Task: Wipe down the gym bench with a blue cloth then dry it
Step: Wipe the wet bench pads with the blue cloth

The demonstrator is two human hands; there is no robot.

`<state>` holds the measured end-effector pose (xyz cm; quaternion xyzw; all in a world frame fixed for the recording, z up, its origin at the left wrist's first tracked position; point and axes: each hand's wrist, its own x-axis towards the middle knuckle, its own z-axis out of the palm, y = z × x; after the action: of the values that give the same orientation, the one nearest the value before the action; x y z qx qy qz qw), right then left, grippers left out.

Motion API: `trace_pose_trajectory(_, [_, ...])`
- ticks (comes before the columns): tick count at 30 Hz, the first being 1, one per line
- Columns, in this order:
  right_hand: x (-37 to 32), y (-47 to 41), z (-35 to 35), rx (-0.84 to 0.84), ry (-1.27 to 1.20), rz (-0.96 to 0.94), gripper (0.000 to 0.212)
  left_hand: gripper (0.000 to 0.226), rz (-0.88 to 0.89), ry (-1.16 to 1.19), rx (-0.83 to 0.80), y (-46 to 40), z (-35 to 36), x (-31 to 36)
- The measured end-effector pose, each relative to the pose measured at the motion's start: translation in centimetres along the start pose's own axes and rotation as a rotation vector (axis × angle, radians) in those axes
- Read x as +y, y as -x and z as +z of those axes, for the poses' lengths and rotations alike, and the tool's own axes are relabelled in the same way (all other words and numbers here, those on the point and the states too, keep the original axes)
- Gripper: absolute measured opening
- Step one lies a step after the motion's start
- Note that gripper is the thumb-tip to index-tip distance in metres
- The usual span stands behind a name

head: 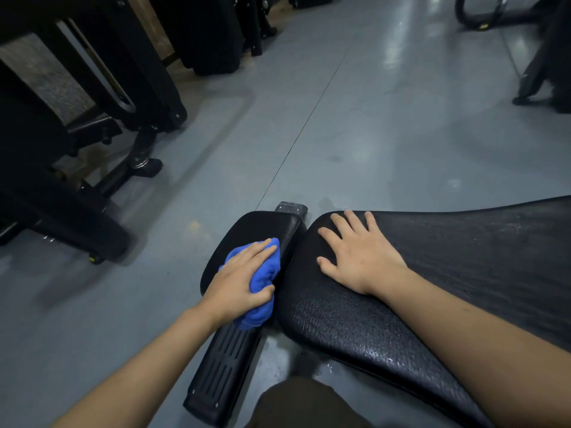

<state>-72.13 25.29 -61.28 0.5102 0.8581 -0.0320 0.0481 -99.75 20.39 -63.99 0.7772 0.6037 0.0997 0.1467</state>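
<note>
Left hand (239, 281) grips your blue cloth (261, 281) on small pad (247, 230); right hand (358, 253) flat, fingers spread, on bench pad (448, 273); bare floor (355, 134) upper frame.

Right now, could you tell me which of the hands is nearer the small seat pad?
Left. The left hand presses the blue cloth on the small seat pad; the right hand rests flat on the large pad beside it.

Bunched blue cloth (262, 279) on black bench pad (247, 230)
</note>
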Motion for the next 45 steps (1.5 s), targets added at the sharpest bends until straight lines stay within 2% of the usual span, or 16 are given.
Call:
trace_pose_trajectory(4, [0.0,-0.1,0.1,0.002,-0.004,0.005,0.069,0.078,0.07,-0.082,-0.027,-1.2,0.7,1.3])
trace_pose_trajectory(8, [0.0,-0.1,0.1,0.005,0.001,0.007,0.072,0.075,0.086,-0.046,-0.088,-3.1,0.3,1.3])
trace_pose_trajectory(14, [-0.1,-0.2,0.3,0.002,0.023,0.005,0.082,0.073,0.131,-0.119,-0.186,-10.3,-0.4,2.1])
trace_pose_trajectory(16, [0.0,-0.2,0.4,0.004,0.02,0.004,0.079,0.067,0.159,-0.135,-0.219,-12.5,-0.6,2.3])
trace_pose_trajectory(20, [0.1,0.0,0.4,0.009,-0.014,-0.001,0.068,0.047,0.093,-0.155,-0.293,-16.0,-1.1,2.9])
trace_pose_trajectory(22, [0.1,-0.1,0.4,0.004,-0.024,-0.003,0.069,0.047,0.053,-0.167,-0.308,-17.2,-1.2,3.1])
trace_pose_trajectory(25, [0.1,-0.2,0.3,0.003,-0.02,0.001,0.083,0.045,0.016,-0.16,-0.27,-17.4,-0.8,2.9])
trace_pose_trajectory(27, [0.1,-0.2,0.2,0.004,-0.015,-0.002,0.09,0.044,0.037,-0.105,-0.183,-16.2,-0.6,2.6])
trace_pose_trajectory(31, [0.0,-0.1,0.2,-0.003,-0.009,0.003,0.094,0.051,0.108,-0.014,-0.02,-12.4,-0.1,1.4])
trace_pose_trajectory(34, [0.0,-0.1,0.1,-0.013,-0.002,0.004,0.095,0.043,0.144,0.047,0.031,-9.4,-0.1,0.9])
trace_pose_trajectory(39, [-0.1,-0.2,0.0,-0.023,-0.003,0.009,0.095,0.042,0.19,0.06,0.023,-5.4,-0.1,0.2])
trace_pose_trajectory(45, [-0.1,-0.3,0.2,-0.022,0.013,0.009,0.093,0.038,0.194,-0.006,-0.045,-9.6,-0.2,0.8])
